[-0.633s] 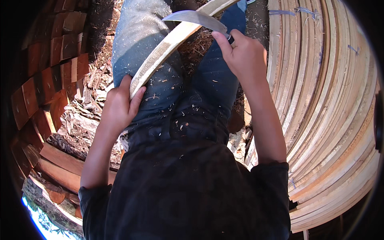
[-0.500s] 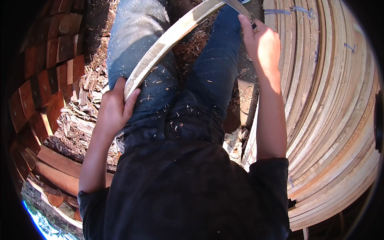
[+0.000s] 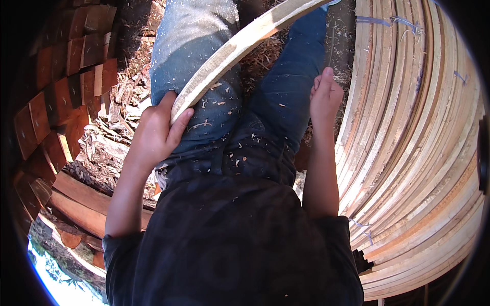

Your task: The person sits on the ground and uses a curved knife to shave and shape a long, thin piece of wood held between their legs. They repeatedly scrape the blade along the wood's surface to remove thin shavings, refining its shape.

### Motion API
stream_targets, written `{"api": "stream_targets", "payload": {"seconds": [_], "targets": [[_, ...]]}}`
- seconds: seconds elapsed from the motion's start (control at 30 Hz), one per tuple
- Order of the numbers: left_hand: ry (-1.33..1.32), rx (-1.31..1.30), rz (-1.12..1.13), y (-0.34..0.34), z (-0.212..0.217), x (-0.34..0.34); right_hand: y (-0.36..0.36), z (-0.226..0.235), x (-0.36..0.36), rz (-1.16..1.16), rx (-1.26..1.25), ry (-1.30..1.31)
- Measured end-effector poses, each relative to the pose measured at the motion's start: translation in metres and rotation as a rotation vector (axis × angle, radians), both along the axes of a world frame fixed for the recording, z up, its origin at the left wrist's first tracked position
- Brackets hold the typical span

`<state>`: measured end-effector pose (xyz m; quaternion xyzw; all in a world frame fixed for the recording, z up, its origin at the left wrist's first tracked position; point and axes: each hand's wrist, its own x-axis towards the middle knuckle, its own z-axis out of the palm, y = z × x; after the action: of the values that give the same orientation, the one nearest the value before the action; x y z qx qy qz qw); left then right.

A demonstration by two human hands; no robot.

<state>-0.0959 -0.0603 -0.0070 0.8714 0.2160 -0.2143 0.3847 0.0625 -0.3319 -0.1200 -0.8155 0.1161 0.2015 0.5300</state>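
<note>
My left hand (image 3: 157,127) is closed around the near end of a long pale wooden strip (image 3: 224,58), thumb on one side and fingers on the other. From there the strip rises to the right across my thighs and leaves the view at the top. My right hand (image 3: 325,99) is closed in a fist, thumb uppermost, beside my right leg and apart from the strip. What it grips, if anything, I cannot make out. Curled shavings are scattered over my blue jeans (image 3: 191,46).
A large stack of long pale wooden strips (image 3: 408,137), tied in places with bluish bands, fills the right side. Reddish-brown wood blocks (image 3: 61,102) are piled on the left. Wood chips (image 3: 109,137) cover the ground between the pile and my legs.
My right hand has drawn back toward me from the strip's far part, where a grey blade showed near it; that blade no longer shows. My left hand keeps its hold on the strip.
</note>
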Motion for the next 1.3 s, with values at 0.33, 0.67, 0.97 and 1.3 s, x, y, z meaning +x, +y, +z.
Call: {"api": "stream_targets", "payload": {"seconds": [0.33,0.67,0.97,1.3], "targets": [[0.078,-0.156,0.041,0.006,0.005,0.009,0.059,0.047,0.010,0.478,-0.304,-0.370],[0.026,-0.116,0.048,0.002,0.003,0.011,0.050,0.028,0.045,0.561,-0.566,-0.718],[-0.033,-0.119,0.038,-0.006,0.001,0.005,0.024,0.031,0.074,0.415,-0.778,-0.649],[-0.019,-0.134,0.031,0.002,-0.001,0.008,0.073,0.053,0.010,0.668,-0.499,-0.678]]}}
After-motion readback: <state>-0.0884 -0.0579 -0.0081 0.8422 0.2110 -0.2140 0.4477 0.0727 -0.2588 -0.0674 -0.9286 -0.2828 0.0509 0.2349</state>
